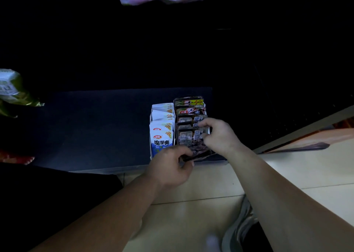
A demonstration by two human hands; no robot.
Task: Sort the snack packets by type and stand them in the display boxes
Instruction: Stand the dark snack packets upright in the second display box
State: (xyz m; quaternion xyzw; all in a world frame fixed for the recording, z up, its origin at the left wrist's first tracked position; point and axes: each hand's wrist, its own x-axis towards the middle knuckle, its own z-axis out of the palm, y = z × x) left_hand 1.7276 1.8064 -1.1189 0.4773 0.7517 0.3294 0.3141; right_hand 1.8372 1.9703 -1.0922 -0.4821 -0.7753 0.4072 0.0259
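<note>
The left hand (170, 167) is gripping the tilted front dark packet (199, 149), glossy with a brown food print, by its near edge. Just beyond, the right hand (218, 135) is pinching the top of a standing dark packet (186, 136) bearing white labels. Left of both hands, white-and-blue packets (161, 139) are standing in a white display box (150, 148).

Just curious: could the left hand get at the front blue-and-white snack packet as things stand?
Probably yes for reach: the left hand sits just beside the front blue-and-white snack packet, with nothing between. But it grips a dark printed packet, so it must let go first.
</note>
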